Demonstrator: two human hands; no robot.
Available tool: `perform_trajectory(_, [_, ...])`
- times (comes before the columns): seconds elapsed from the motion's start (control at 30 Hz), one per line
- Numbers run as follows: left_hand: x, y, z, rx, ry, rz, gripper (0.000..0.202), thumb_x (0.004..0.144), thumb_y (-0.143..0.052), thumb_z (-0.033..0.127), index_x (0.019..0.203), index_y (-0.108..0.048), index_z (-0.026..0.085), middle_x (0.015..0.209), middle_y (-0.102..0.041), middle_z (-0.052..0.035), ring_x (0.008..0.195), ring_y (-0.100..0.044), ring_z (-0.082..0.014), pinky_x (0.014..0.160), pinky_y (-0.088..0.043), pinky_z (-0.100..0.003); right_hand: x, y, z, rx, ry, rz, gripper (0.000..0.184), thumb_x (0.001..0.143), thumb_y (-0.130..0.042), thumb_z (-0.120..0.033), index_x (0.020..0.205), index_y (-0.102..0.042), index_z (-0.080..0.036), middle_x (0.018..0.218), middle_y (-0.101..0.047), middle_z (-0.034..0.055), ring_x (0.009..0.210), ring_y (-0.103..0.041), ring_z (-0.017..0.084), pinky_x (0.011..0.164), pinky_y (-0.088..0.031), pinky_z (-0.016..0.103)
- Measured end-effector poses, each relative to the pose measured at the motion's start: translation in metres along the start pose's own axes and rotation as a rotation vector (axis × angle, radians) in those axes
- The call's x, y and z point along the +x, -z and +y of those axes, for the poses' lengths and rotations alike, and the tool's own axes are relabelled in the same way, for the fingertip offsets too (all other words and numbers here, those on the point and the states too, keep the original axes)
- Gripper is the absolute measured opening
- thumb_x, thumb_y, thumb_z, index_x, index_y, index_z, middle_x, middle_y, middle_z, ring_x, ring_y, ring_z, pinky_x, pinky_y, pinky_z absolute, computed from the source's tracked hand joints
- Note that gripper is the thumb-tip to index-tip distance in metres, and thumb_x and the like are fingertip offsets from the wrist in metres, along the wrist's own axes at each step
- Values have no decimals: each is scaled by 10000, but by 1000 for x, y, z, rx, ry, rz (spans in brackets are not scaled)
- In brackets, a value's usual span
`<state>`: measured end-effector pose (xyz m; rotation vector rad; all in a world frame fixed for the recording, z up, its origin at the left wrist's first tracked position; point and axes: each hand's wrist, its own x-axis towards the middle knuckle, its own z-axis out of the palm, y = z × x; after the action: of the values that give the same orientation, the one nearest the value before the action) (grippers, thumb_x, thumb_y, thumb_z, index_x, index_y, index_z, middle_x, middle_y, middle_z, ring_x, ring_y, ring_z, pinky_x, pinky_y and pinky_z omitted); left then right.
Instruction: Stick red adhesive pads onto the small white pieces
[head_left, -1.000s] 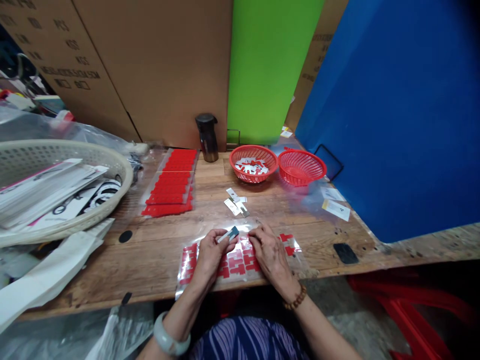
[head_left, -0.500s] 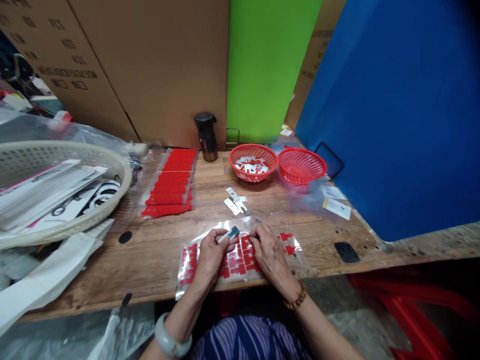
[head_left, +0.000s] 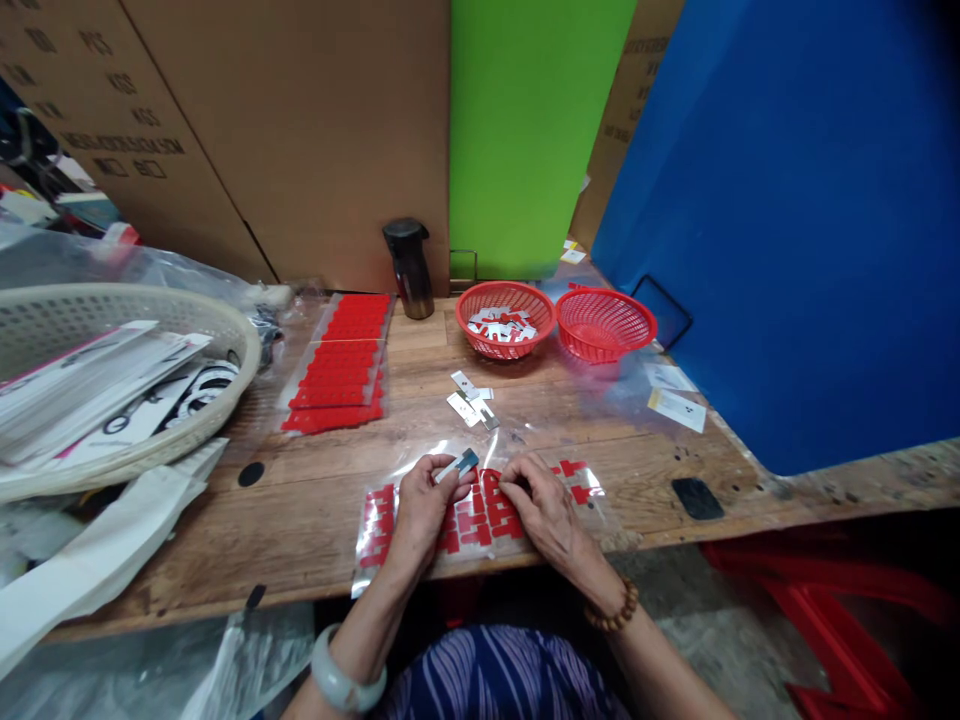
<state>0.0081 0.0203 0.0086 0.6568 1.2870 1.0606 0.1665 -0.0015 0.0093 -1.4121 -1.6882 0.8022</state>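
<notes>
A clear sheet of red T-shaped stickers (head_left: 376,525) lies at the table's front edge, under both of my hands. My left hand (head_left: 418,508) rests on its left part and pinches a small flat card (head_left: 465,462), pale with a dark blue-grey end. Over the middle of the sheet my right hand (head_left: 553,512) is closed, thumb and forefinger pinched at the edge of a red sticker (head_left: 491,480) that seems to curl up from the backing. Beyond the hands lies a loose pile of similar small cards (head_left: 463,410).
A red basket (head_left: 551,318) holds red-and-white pieces; another red basket (head_left: 645,325) stands beside it. Stacked red sticker sheets (head_left: 337,375) lie left of a dark flask (head_left: 411,275). A large pale basket (head_left: 251,350) fills the left. A blue panel (head_left: 787,230) bounds the right.
My right hand has shifted slightly right, and the red sticker at its fingertips looks more raised. My left hand keeps the card in nearly the same place.
</notes>
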Motion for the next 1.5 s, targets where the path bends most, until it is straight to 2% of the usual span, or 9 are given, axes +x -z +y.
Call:
perform_trajectory(0.1, [0, 0, 0, -6, 1, 3, 249, 668, -701, 158, 859, -545, 129, 676, -696, -55, 669, -693, -162, 643, -539, -208, 0, 0, 0, 26, -39, 9, 109, 804, -440, -104, 806, -488, -202, 795, -532, 5, 749, -500, 153, 708, -405, 284])
perform_trajectory(0.2, [1, 0, -1, -10, 1, 4, 239, 673, -696, 156, 852, -539, 133, 661, -693, -48, 659, -692, -158, 639, -537, -202, 1, -1, 1, 19, -68, 17, 217, 763, -474, -82, 940, -492, -206, 861, -561, 15, 759, -517, 153, 713, -418, 279])
perform_trajectory(0.33, [0, 0, -1, -7, -4, -2, 232, 680, -691, 161, 853, -540, 132, 672, -695, -55, 673, -693, -161, 644, -537, -204, 4, -6, 2, -78, -36, 67, 105, 767, -480, -105, 786, -516, -202, 788, -554, 19, 730, -515, 168, 668, -404, 280])
perform_trajectory(0.5, [1, 0, -1, 8, -2, 6, 238, 683, -688, 168, 870, -544, 135, 725, -708, -74, 690, -693, -158, 647, -535, -199, 8, -11, 2, -128, -18, 123, 138, 767, -464, -91, 691, -508, -198, 737, -541, 18, 706, -500, 172, 652, -384, 281])
perform_trajectory(0.8, [-1, 0, 0, 16, -28, -16, 250, 674, -699, 207, 864, -558, 127, 765, -712, -77, 693, -690, -154, 666, -532, -211, 1, 2, 0, 86, 14, 0, 115, 777, -512, -128, 679, -527, -186, 752, -528, 6, 740, -498, 156, 692, -398, 280])
perform_trajectory(0.93, [-1, 0, 1, -5, -20, -32, 239, 686, -686, 176, 871, -543, 124, 779, -713, -91, 721, -691, -159, 674, -534, -209, -3, 7, 4, 248, -54, 6, 70, 795, -526, -189, 726, -540, -182, 770, -544, 3, 739, -513, 143, 698, -416, 269])
perform_trajectory(1.1, [-8, 4, 8, -52, 105, -101, 274, 679, -679, 107, 905, -524, 114, 713, -711, -97, 640, -687, -146, 653, -542, -210, -13, 15, -3, 337, -145, 36, 77, 808, -538, -248, 763, -525, -187, 739, -541, -9, 692, -516, 128, 657, -424, 246])
perform_trajectory(1.3, [-36, 7, 20, -70, 221, -223, 360, 621, -716, 77, 938, -549, 106, 729, -715, -105, 675, -691, -161, 666, -539, -199, -21, 22, -25, 177, -100, 88, 69, 796, -548, -222, 736, -541, -190, 726, -567, -6, 698, -531, 137, 655, -417, 248])
perform_trajectory(1.5, [-52, 7, 25, -37, 286, -248, 351, 636, -707, 98, 957, -564, 112, 732, -718, -103, 672, -691, -160, 674, -536, -210, -25, 17, -31, 162, -69, -4, 71, 808, -516, -176, 744, -536, -201, 736, -571, -3, 731, -541, 146, 661, -423, 254])
